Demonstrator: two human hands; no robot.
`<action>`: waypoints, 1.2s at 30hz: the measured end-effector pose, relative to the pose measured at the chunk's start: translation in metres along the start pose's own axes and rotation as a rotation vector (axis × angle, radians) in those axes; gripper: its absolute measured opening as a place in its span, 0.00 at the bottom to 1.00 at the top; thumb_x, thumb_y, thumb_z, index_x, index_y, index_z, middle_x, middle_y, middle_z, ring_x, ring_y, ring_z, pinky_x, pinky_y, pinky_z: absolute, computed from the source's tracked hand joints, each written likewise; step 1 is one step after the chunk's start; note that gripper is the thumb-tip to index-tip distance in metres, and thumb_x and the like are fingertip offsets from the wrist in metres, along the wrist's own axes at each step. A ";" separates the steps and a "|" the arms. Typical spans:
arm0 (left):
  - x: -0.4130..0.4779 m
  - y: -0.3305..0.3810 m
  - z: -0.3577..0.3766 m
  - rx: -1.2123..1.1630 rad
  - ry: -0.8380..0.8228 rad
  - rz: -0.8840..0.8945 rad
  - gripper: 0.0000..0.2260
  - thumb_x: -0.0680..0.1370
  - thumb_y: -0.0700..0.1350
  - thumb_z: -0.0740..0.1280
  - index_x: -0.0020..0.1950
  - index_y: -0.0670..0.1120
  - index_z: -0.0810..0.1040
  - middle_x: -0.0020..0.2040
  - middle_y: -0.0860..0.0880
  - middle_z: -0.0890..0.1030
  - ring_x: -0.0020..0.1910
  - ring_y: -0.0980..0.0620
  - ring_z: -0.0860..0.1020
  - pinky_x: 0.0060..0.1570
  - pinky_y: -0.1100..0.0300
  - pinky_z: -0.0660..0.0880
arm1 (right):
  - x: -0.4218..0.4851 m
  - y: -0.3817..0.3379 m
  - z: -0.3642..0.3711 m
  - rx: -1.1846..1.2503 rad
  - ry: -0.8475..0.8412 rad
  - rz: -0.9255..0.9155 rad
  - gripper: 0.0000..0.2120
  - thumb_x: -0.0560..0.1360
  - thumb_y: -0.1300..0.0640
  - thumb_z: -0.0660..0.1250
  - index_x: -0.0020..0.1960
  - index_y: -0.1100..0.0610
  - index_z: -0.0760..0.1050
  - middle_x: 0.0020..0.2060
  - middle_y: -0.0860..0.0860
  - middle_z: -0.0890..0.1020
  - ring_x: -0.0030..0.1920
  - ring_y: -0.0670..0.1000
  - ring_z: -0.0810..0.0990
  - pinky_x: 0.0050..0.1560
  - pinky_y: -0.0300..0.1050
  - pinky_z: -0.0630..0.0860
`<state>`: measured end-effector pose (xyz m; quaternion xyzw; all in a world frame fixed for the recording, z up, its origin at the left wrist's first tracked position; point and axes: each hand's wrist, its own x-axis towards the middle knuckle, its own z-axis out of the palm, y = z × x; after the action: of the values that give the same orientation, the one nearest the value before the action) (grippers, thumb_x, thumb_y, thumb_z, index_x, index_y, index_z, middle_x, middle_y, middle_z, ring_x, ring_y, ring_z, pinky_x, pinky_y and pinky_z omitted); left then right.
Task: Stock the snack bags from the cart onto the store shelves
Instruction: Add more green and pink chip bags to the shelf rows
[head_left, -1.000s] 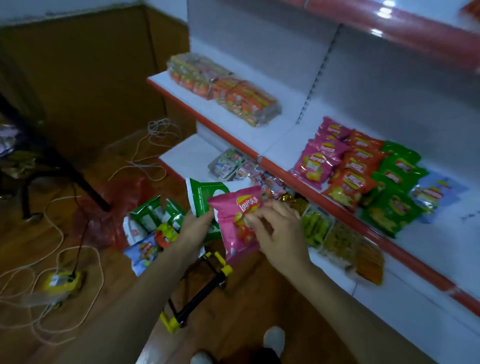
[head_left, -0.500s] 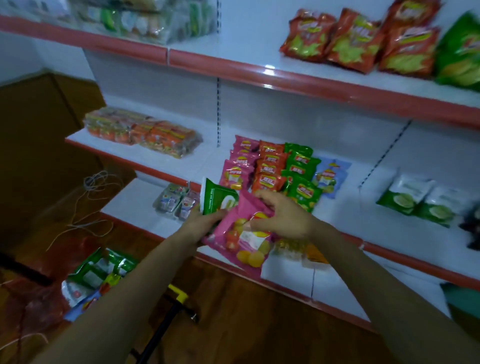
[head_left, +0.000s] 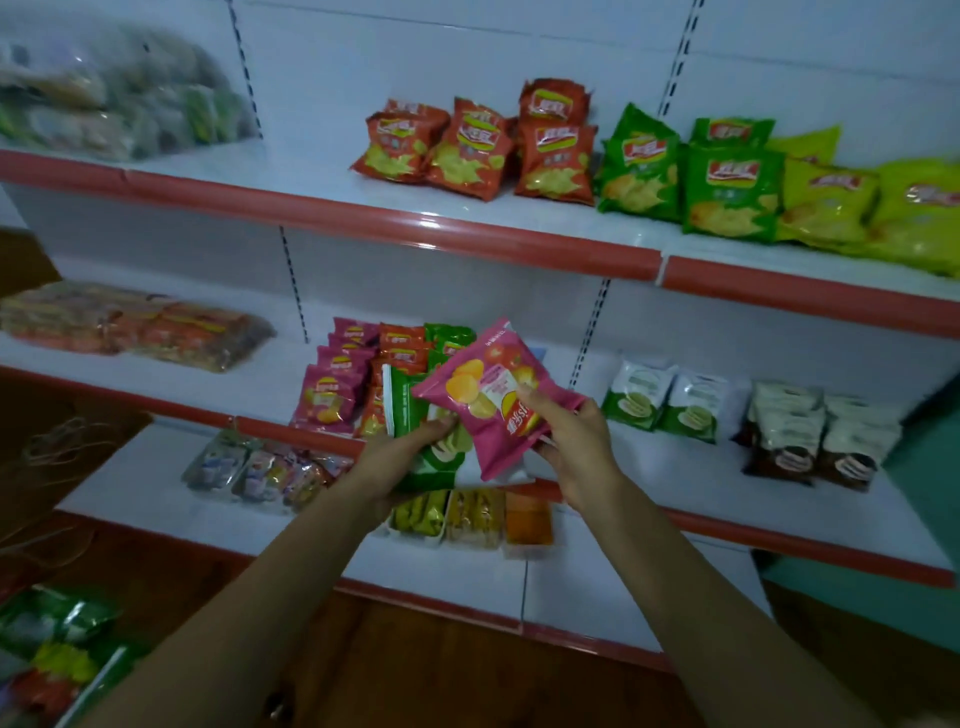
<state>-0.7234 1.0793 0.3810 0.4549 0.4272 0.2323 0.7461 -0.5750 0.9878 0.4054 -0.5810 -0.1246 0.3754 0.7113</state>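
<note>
Red-edged shelves (head_left: 467, 235) behind, right grip (head_left: 574, 441) pinches the pink bag (head_left: 480, 397), left grip (head_left: 402, 460) clasps the green bag (head_left: 407, 405).

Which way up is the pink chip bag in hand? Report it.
Upside down, tilted: the pink bag has its logo end low in the right hand, lettering inverted, its other end pointing up-left.

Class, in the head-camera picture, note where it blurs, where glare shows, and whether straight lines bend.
Head view: clear-wrapped packs at upper left are blurred; faint glare sits on the upper shelf's red edge; shelf edges bow, wide-angle distortion; the pink bag is sharper.
</note>
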 end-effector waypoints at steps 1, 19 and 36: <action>0.003 -0.005 0.010 0.000 0.006 -0.004 0.18 0.71 0.45 0.73 0.57 0.40 0.76 0.49 0.41 0.83 0.48 0.43 0.81 0.51 0.50 0.78 | -0.001 -0.001 -0.014 -0.033 0.008 -0.003 0.17 0.70 0.62 0.74 0.55 0.59 0.70 0.50 0.56 0.81 0.45 0.51 0.81 0.42 0.45 0.78; 0.001 -0.029 0.006 0.030 0.257 0.021 0.13 0.73 0.45 0.71 0.52 0.45 0.72 0.47 0.45 0.79 0.49 0.44 0.78 0.49 0.51 0.77 | 0.028 0.004 -0.032 -0.664 -0.437 0.113 0.14 0.71 0.57 0.73 0.56 0.57 0.78 0.48 0.53 0.85 0.45 0.51 0.84 0.48 0.44 0.80; 0.078 0.058 -0.258 -0.180 0.432 0.031 0.17 0.71 0.46 0.74 0.56 0.42 0.76 0.48 0.44 0.82 0.45 0.48 0.82 0.43 0.56 0.80 | 0.104 0.097 0.231 -0.170 -0.588 0.349 0.07 0.75 0.63 0.66 0.53 0.58 0.77 0.44 0.54 0.85 0.42 0.51 0.85 0.47 0.47 0.82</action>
<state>-0.8989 1.2887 0.3410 0.3327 0.5476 0.3730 0.6711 -0.6831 1.2313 0.3567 -0.5180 -0.2537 0.6307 0.5193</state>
